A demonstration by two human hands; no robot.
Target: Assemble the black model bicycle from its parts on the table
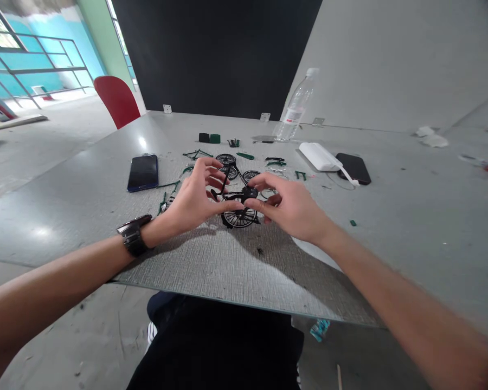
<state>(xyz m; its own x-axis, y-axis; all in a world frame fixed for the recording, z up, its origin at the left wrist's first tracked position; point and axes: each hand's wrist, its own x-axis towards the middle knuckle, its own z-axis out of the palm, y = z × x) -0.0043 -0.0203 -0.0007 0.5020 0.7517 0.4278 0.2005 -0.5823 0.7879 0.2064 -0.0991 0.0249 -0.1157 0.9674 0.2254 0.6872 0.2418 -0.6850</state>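
Note:
A small black model bicycle [238, 187] with a spoked wheel [241, 218] at its near end is held between my two hands, just above the table's front part. My left hand [199, 192] curls round it from the left, thumb stretched to the dark round part above the wheel. From the other side, the thumb and fingers of my right hand [287, 203] pinch at that same round part [250, 192]. Beyond the model lie loose spoked wheels [226, 158], partly overlapped by its frame. Some green and black parts by my left fingers are partly covered.
Around lie a green frame piece [197, 154], green and black blocks [214, 138], and thin green and black strips [275, 162]. A phone [142, 173] is at left. A clear bottle [295, 111], a white power bank [323, 160] and a black device [353, 168] are at right.

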